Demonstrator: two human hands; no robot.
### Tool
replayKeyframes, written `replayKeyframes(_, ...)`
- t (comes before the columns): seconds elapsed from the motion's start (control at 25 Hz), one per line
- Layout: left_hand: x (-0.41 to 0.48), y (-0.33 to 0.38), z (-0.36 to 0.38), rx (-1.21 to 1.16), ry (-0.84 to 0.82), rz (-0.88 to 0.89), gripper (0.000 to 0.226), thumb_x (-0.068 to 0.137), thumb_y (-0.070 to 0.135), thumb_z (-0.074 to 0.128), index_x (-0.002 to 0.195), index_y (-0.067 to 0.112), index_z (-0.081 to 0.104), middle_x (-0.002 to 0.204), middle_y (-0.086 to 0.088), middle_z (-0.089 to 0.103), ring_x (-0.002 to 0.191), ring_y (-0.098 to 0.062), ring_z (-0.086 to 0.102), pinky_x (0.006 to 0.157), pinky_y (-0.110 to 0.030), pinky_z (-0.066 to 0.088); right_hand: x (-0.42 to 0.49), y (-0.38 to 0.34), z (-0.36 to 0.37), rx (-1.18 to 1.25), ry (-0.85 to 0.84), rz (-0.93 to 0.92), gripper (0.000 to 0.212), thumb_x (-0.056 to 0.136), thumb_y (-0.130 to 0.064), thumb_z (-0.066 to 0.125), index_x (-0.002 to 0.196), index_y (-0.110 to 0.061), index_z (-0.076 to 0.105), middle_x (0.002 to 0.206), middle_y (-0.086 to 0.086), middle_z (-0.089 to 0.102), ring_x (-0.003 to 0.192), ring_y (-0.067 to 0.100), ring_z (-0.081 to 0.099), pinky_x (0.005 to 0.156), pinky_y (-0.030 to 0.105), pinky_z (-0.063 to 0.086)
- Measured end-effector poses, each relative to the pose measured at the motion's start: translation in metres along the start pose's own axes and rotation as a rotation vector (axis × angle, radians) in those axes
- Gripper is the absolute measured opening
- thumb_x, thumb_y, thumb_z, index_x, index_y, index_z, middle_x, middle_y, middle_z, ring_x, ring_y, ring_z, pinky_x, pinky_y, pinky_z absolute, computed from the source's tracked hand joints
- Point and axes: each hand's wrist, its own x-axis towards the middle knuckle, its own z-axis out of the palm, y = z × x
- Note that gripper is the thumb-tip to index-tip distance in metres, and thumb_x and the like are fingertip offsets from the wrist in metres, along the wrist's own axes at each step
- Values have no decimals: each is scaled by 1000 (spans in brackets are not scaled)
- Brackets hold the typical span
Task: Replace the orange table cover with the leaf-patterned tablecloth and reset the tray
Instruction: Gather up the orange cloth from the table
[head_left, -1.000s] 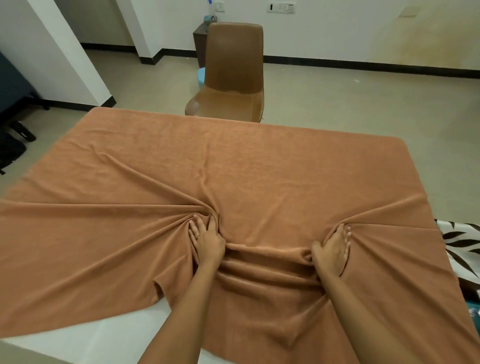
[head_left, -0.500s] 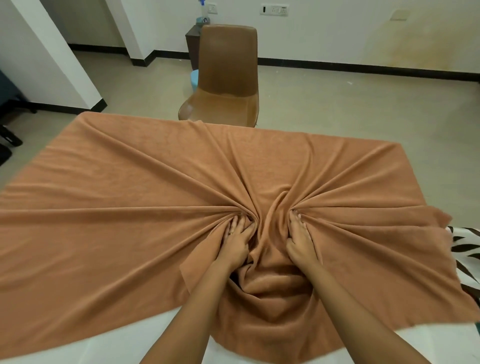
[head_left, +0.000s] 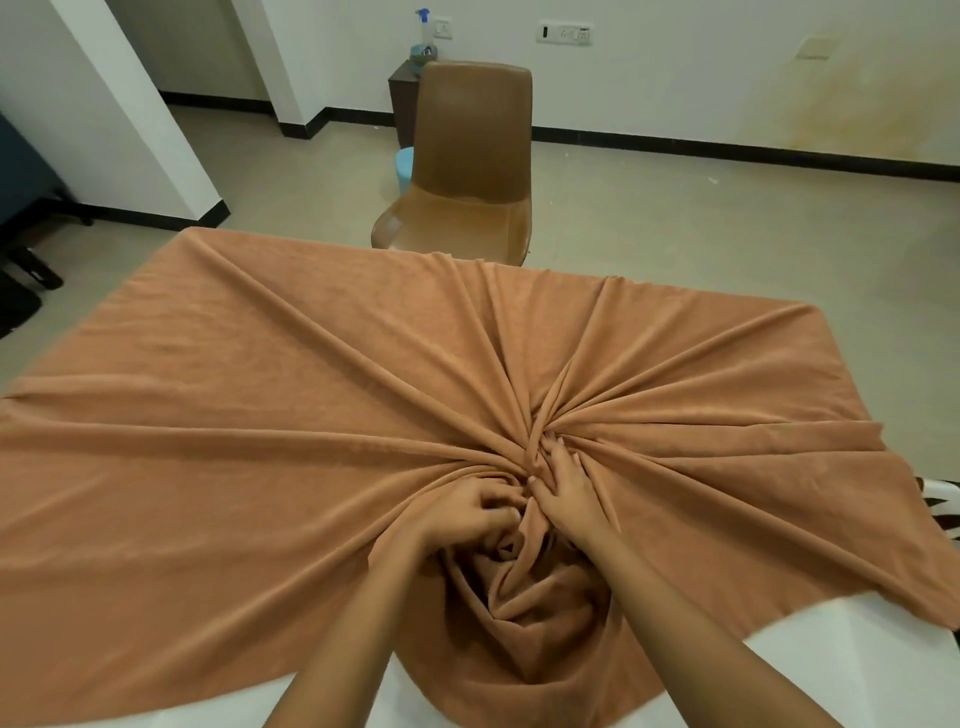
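Note:
The orange table cover lies over the white table, bunched into folds that radiate from one point near the middle. My left hand curls its fingers into the gathered cloth. Beside it and touching it, my right hand lies on the bunch with fingers dug into the folds. A pile of gathered cloth hangs between my forearms at the near edge. A sliver of the leaf-patterned tablecloth shows at the right edge, mostly hidden by the cover.
A brown chair stands at the table's far side. Behind it are a dark side table with a spray bottle and a blue bin. A white pillar stands at the left, bare floor to the right.
My hands have come together from far apart, pulling the cover into a tight bunch toward me. Bare white table now shows at the near corners.

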Motion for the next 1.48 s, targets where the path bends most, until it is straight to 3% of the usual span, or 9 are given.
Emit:
replayKeyframes(0.08,-15,0,-24,-496,620,-144,15,90,22,63,103,15,69,106,-10,71,96,-26,64,79,-24,54,1,1,2,-37,17,-9,57,90,-11,55,144,-14,38,150,6,38,143,25,25,119,30,11)
replayKeyframes(0.12,-20,-10,-37,-516,994,-287,24,89,23,65,110,12,64,115,-17,66,102,-30,61,84,-29,51,2,0,2,-51,22,-13,56,90,-8,54,144,-12,38,151,6,38,144,24,26,119,28,10)
replayKeyframes(0.2,-29,-28,-57,-392,1330,-706,78,80,42,70,142,10,35,147,-27,32,135,-40,32,110,-44,26,0,1,4,-65,10,-28,53,90,-5,52,142,-9,41,150,8,40,142,25,29,120,36,16)
replayKeyframes(0.32,-20,-39,-66,-436,1220,-948,124,68,67,69,152,9,-2,157,-26,-5,145,-41,-11,114,-52,-7,-6,4,5,-102,-22,-93,48,91,-7,51,139,-11,45,144,9,46,135,25,40,116,36,28)
replayKeyframes(0.52,25,-62,-68,-225,1072,-793,121,62,85,53,147,2,30,157,-13,23,147,-31,9,118,-49,6,-27,1,4,-242,-197,-246,50,95,-11,48,144,-18,39,149,-1,40,140,14,30,109,9,8)
replayKeyframes(0.68,40,-60,-72,-14,992,-770,60,87,21,53,142,0,39,154,-16,28,147,-34,-1,118,-44,-2,-33,-1,11,-233,-314,-337,51,95,-10,48,145,-18,39,150,1,39,141,12,29,117,21,15)
replayKeyframes(0.8,25,-60,-64,-105,1074,-665,51,81,-2,46,132,-1,51,144,-22,42,143,-37,20,118,-44,14,-38,-4,20,-233,-356,-381,51,94,-12,47,144,-20,40,149,-2,40,139,7,29,118,23,17)
replayKeyframes(0.92,3,-58,-49,-174,1168,-576,51,79,-6,42,127,3,56,128,-19,58,124,-37,47,104,-37,38,-37,-8,23,-251,-386,-421,52,92,-10,47,144,-17,40,146,-8,38,138,3,26,117,18,13)
replayKeyframes(1.48,-66,-48,2,-80,921,-350,31,91,5,48,117,10,66,113,-10,66,106,-23,58,91,-29,45,-39,-52,78,-54,-288,-246,55,84,-16,38,139,-14,44,146,4,42,137,13,33,118,29,16)
